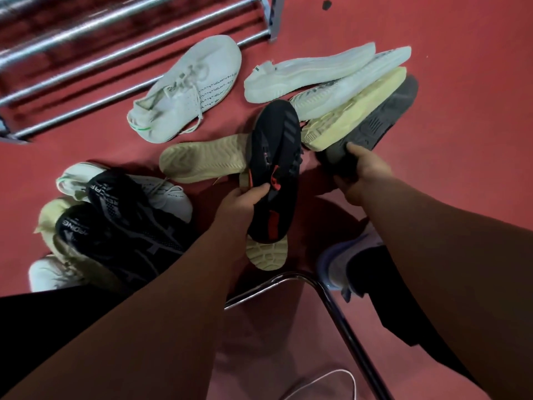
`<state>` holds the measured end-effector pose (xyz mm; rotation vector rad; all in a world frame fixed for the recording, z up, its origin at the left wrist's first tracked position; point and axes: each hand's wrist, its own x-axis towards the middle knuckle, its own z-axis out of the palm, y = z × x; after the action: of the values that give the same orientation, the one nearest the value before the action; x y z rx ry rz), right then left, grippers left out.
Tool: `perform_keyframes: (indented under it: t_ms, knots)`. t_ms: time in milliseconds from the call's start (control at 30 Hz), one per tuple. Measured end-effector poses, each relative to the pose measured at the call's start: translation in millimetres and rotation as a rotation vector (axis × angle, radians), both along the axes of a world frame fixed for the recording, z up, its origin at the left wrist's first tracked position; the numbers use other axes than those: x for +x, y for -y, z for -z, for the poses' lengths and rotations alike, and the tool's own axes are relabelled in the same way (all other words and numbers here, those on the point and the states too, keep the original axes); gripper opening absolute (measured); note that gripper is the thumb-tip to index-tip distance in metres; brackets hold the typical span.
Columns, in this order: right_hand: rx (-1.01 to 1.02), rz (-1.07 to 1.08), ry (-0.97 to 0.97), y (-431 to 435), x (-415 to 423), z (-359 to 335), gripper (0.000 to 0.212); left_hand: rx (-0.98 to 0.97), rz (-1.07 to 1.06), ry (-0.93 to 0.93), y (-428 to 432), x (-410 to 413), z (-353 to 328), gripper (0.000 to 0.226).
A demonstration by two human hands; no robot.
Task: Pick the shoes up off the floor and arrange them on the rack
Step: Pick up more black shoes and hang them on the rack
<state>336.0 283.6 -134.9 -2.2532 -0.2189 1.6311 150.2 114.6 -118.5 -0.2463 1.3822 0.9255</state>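
One metal rack (115, 53). Three white shoes (187, 85) near it, one beige sole (202, 161) upturned, two black trainers (121, 215) topping the left heap, the pale ones (165, 197) beneath past counting. Two hands (245, 203), one dark shoe (274, 157) in each.

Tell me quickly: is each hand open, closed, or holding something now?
Left hand: grips the black shoe with red marks.
Right hand: grips one end of the dark grey shoe.
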Motion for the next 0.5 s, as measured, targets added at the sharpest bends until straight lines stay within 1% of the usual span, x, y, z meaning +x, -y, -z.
perform_keyframes:
  t_ms: [100, 167, 233, 267, 333, 367, 433, 500]
  knots:
    - [0.041, 0.000, 0.027, 0, -8, -13, 0.036, -0.007, 0.017, 0.025, 0, -2, 0, 0.049]
    - [0.075, -0.012, 0.067, 1, -9, -20, 0.042, -0.023, 0.076, 0.005, -1, -4, -2, 0.051]
    - [0.105, -0.069, 0.152, 5, -8, -29, 0.052, -0.020, 0.195, -0.084, -3, -7, -6, 0.036]
    - [0.115, -0.117, 0.200, 9, -7, -35, 0.054, -0.007, 0.256, -0.121, -3, -10, -8, 0.035]
    - [0.136, -0.205, 0.302, 17, -6, -47, 0.048, 0.011, 0.349, -0.172, -3, -16, -14, 0.045]
    - [0.141, -0.242, 0.341, 22, -6, -55, 0.045, 0.027, 0.377, -0.184, -3, -20, -18, 0.047]
    - [0.152, -0.319, 0.377, 33, -7, -68, 0.051, 0.027, 0.415, -0.209, -3, -31, -35, 0.036]
    - [0.151, -0.372, 0.356, 43, -9, -80, 0.052, -0.005, 0.355, -0.211, -2, -43, -55, 0.026]
